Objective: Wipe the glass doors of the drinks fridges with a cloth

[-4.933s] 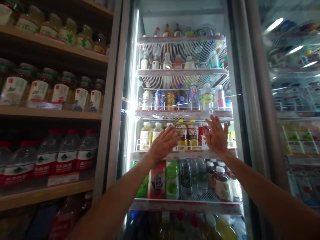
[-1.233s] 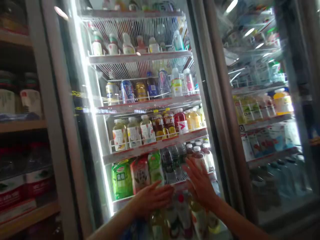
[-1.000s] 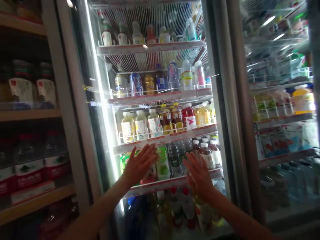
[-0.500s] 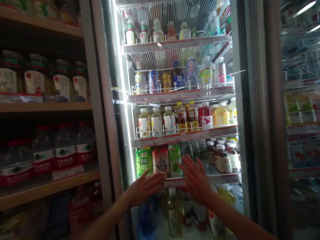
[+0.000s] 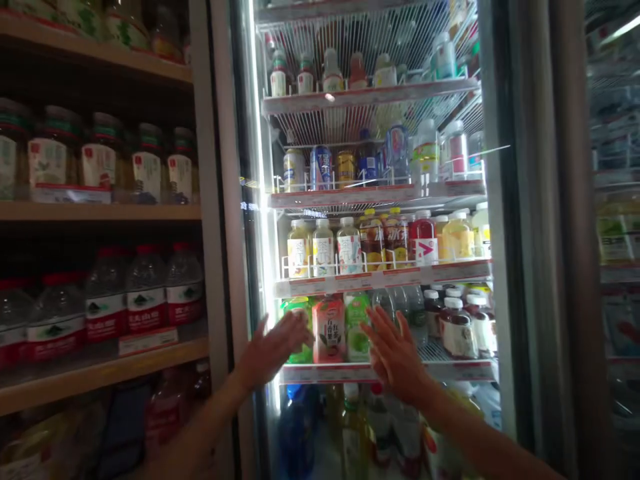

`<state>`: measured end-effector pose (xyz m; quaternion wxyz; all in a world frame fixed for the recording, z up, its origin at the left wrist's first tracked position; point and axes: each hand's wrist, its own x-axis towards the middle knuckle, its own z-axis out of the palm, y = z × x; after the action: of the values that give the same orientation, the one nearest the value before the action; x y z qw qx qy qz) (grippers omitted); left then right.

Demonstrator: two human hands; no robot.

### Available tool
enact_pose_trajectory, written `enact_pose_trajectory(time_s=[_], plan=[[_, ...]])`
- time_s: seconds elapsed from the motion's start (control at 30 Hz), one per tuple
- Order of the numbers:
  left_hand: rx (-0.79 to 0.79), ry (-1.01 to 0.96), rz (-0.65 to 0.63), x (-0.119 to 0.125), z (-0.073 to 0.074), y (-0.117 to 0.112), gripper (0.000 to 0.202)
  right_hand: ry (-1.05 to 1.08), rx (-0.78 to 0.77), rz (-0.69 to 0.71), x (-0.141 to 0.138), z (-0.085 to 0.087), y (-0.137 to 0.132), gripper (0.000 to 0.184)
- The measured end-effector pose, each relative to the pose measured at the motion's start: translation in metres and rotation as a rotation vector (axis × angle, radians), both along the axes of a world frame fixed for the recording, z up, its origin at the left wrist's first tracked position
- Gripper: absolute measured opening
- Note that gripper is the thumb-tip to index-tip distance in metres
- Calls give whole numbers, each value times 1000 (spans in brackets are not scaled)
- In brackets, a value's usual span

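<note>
Dim wooden shelving (image 5: pixel 100 212) stands at the left, beside a tall, brightly lit cooler (image 5: pixel 340 373) with white wire shelves (image 5: pixel 305 127). A vertical light strip (image 5: pixel 259 133) glows along its left inner edge; grey metal frames (image 5: pixel 545 267) separate it from another, dimmer cooler (image 5: pixel 617 273) at the right.

The left hand (image 5: pixel 275 345) is spread at seven o'clock, the right hand (image 5: pixel 397 357) at five. A red drink (image 5: pixel 330 333) stands at six.

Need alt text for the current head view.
A left hand and right hand, both open, are held up before a lit drinks fridge, with a red drink container visible between them. Wooden shelves of bottles stand at the picture's left.
</note>
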<state>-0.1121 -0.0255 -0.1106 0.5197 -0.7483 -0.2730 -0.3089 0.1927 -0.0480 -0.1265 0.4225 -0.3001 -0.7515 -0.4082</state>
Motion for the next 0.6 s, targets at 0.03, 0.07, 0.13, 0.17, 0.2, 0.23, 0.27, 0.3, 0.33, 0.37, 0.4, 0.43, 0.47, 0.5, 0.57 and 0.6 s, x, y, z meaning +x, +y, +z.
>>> enact_pose_trajectory(time_s=[0.03,0.07,0.13,0.17,0.2,0.23,0.27,0.3,0.33,0.37,0.4,0.43,0.47,0.5,0.57,0.6], plan=[[48,-187,46,2,10,2,56,11,5,-7,0,3,2,56],[104,-360,84,6,21,3,59,24,13,-13,-1,7,4,56],[179,-482,104,15,35,5,62,37,27,-14,-2,11,8,56],[177,-398,78,20,38,6,62,32,28,-15,-2,12,9,56],[153,-254,37,24,40,6,61,24,28,-14,-2,12,10,56],[118,-109,-2,27,41,7,61,15,31,-10,-1,12,10,56],[89,-21,-28,28,43,8,60,7,32,-7,0,11,11,56],[79,-24,-33,28,46,9,60,4,31,-7,2,10,11,56],[92,-121,-21,26,51,10,59,7,31,-9,5,9,11,56],[118,-285,3,25,57,12,58,15,33,-13,8,8,11,55],[146,-462,27,23,62,13,57,28,37,-18,11,7,11,54],[168,-603,44,23,66,14,56,41,37,-25,14,6,11,52],[178,-680,48,23,67,13,56,52,37,-30,16,6,10,51],[171,-675,43,25,65,13,56,60,37,-32,18,5,9,49],[118,-443,9,31,57,10,58,59,41,-30,20,5,8,46],[90,-298,-10,32,53,9,60,54,43,-28,20,5,8,45]])
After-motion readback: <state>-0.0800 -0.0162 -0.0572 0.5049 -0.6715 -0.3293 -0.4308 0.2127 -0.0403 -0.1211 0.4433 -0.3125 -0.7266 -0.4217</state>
